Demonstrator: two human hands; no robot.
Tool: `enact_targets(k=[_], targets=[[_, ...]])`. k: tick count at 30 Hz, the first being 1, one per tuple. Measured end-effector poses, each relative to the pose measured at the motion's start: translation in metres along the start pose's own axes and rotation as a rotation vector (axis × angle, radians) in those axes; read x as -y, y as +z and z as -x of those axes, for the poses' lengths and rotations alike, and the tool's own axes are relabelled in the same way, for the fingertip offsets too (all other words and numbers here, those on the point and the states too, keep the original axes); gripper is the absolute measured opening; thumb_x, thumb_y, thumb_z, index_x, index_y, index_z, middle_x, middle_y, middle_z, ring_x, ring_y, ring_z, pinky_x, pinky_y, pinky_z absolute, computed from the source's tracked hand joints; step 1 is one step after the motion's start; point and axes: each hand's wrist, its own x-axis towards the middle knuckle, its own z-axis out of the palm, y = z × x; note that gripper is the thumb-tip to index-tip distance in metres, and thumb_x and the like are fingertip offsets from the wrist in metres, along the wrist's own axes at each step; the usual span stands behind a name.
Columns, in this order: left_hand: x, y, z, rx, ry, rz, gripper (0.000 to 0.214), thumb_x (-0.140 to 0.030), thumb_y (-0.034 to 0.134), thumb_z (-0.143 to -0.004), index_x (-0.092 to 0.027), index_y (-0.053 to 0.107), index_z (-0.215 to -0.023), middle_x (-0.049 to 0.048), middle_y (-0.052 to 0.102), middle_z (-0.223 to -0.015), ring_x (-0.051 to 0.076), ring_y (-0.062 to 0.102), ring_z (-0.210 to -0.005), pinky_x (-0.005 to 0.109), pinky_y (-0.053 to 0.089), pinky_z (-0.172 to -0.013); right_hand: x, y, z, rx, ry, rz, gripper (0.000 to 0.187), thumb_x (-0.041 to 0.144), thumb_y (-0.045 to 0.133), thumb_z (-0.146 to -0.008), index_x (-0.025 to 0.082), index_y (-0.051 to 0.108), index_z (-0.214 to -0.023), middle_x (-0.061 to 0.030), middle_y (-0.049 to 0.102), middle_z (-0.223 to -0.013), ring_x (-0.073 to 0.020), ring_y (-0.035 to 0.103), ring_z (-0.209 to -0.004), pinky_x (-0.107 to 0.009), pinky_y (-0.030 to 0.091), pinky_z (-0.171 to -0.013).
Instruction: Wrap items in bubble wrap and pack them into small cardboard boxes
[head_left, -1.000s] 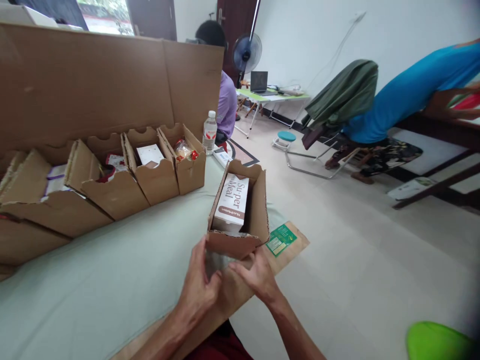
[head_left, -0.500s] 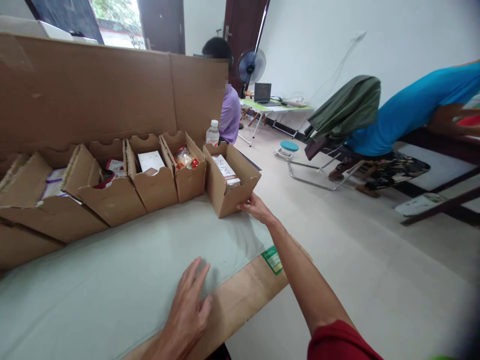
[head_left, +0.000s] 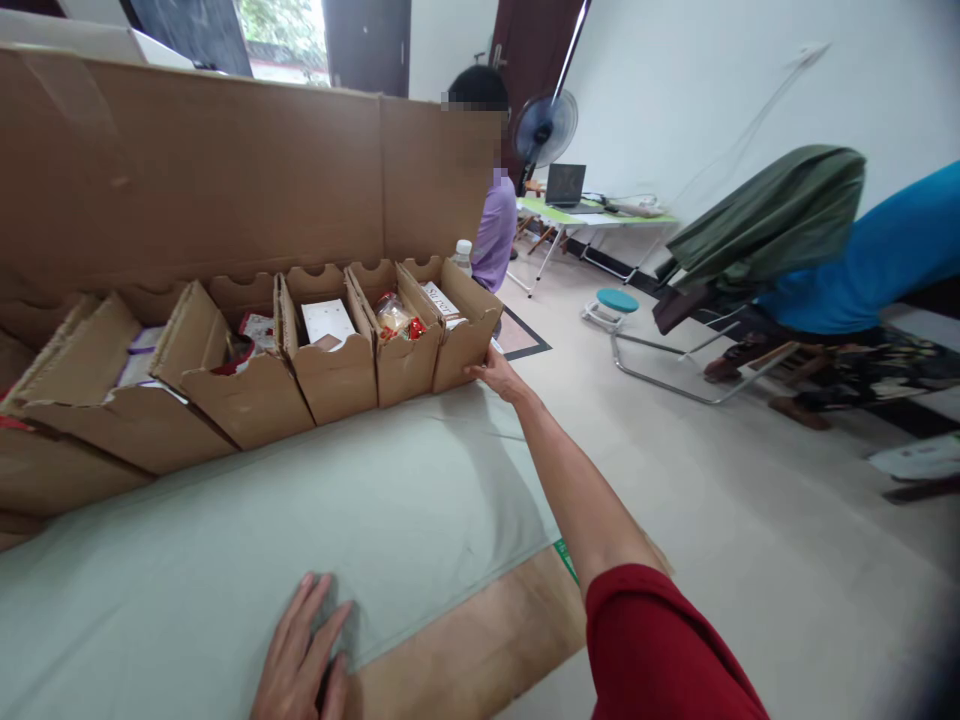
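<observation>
A row of small open cardboard boxes stands along a tall cardboard sheet [head_left: 225, 180] on a pale green cloth [head_left: 315, 520]. The rightmost box [head_left: 466, 340] holds a white carton. My right hand [head_left: 495, 372] is stretched out and presses against that box's lower right corner, fingers on its side. The box sits tight against its neighbour [head_left: 401, 360], which holds a clear packet with red pieces. My left hand [head_left: 304, 655] lies flat on the cloth near the table's front edge, fingers spread, holding nothing.
More boxes to the left hold a white card [head_left: 328, 322] and other packets. A water bottle [head_left: 464, 257] stands behind the row. A person in purple [head_left: 495, 230] sits beyond; a person in blue [head_left: 862, 265] leans at the right. A fan, stool and chair stand on the floor.
The box with the white carton went from both my hands at the front edge to the end of the row, pushed flush against its neighbour by my right hand. My left hand dropped flat onto the cloth.
</observation>
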Motion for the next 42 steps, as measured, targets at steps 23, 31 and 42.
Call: enact_targets(k=[23,31,42], targets=[[-0.011,-0.010,-0.012,-0.086,-0.025,-0.005,0.047,-0.010,0.054,-0.092,-0.024,0.060,-0.136,0.0125,0.063,-0.146,0.030,0.053,-0.144,0.047,0.060,-0.105,0.141,0.034,0.120,0.049,-0.320,0.722,0.022,0.020,0.054,-0.089,0.025,0.075,-0.094,-0.0064,0.080,-0.091,-0.0256,0.071,-0.081,-0.037,0.051,-0.078],[-0.026,-0.022,-0.028,-0.010,-0.341,0.313,0.061,-0.017,0.052,-0.093,-0.022,0.045,-0.153,0.0151,0.051,-0.158,0.029,0.050,-0.147,0.052,0.048,-0.117,0.093,-0.079,0.303,-0.239,-0.002,0.313,0.034,0.053,0.081,-0.073,0.032,0.079,-0.100,-0.0121,0.080,-0.099,-0.0355,0.076,-0.086,-0.045,0.061,-0.072],[-0.052,-0.023,-0.047,0.144,-0.523,0.686,0.070,-0.024,0.054,-0.091,-0.021,0.038,-0.158,0.0170,0.045,-0.163,0.032,0.049,-0.147,0.054,0.044,-0.118,0.070,0.014,0.288,0.027,0.158,0.099,0.043,0.056,0.079,-0.081,0.024,0.073,-0.109,-0.0126,0.080,-0.105,-0.0378,0.075,-0.099,-0.057,0.061,-0.092]])
